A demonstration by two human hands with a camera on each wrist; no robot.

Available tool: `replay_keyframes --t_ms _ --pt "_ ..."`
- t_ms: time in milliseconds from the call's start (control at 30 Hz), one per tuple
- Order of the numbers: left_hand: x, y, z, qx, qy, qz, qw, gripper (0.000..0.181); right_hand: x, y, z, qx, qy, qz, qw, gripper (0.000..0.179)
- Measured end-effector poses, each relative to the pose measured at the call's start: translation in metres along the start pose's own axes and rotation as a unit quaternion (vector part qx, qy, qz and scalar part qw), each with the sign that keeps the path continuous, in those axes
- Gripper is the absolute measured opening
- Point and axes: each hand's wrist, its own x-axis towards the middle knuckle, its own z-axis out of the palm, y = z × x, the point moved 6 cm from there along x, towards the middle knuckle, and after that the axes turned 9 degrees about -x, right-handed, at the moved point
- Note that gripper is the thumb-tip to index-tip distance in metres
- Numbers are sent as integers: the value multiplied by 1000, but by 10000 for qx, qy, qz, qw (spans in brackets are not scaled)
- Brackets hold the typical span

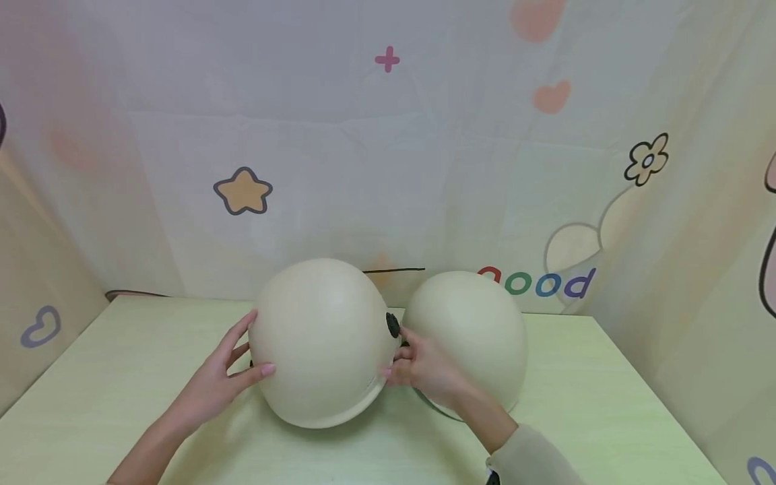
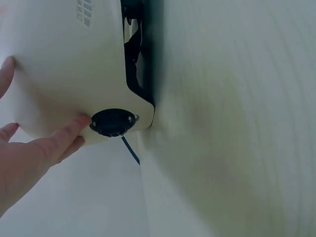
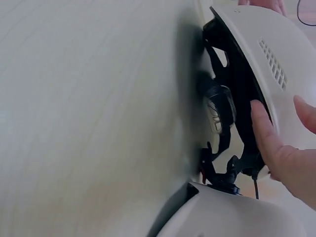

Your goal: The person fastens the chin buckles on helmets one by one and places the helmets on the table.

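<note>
A cream helmet (image 1: 321, 343) stands dome up on the table between the two hands. Spread, fairly straight fingers of the left hand (image 1: 218, 380) touch its left side, one of them beside a black round fitting (image 2: 111, 122). At the opposite side, the right hand (image 1: 427, 367) grips the lower rim, fingers reaching to its inner edge and thumb outside, below another black round fitting (image 1: 393, 325). In the right wrist view, black straps with a buckle (image 3: 216, 114) hang under the rim, which is raised above the table on that side.
Close behind the right hand, a second cream helmet (image 1: 475, 337) sits on the pale table (image 1: 582, 404). A printed curtain (image 1: 339, 168) hangs along the back and sides. A thin dark cord (image 1: 394, 271) runs behind the helmets.
</note>
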Motion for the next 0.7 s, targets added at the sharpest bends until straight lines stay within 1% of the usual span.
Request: replay_keyframes --t_ms 133,233,333,433,600,700 --pt "3 -1 -1 60 -95 16 9999 88 2 10 5 51 -40 259 9996 86" --pt "7 -1 0 209 -119 104 9997 91 4 16 8 221 -88 335 9992 82" --pt "10 -1 0 356 -80 144 9992 93 7 22 9 424 -145 358 9984 80" --pt "12 -2 -1 431 -45 79 9990 94 11 27 10 598 -226 374 9973 83" --pt "14 -5 -3 359 -90 -143 9992 95 15 37 11 678 -256 447 9964 88" --pt "16 -8 -5 347 -102 -229 9991 96 18 40 13 702 -280 394 9964 89"
